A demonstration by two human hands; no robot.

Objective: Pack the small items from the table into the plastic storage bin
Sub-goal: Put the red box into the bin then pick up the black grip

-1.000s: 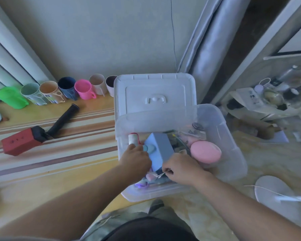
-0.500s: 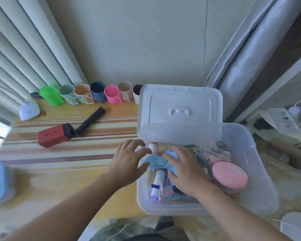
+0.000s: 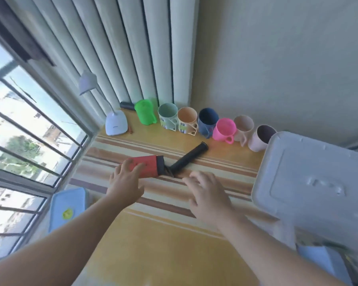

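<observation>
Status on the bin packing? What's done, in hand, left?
Done: cannot tell; the bin is mostly out of view under its lid. In hand: nothing gripped; left hand reaches onto the red box, right hand hovers open nearby. Left: red box, black tube; the mugs stand at the wall.

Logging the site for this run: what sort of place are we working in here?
Most likely a room in a home, at a table set against a window. Pleated curtains hang beside the barred window, a row of plastic cups lines the wall, and a small desk lamp stands in the corner.
</observation>
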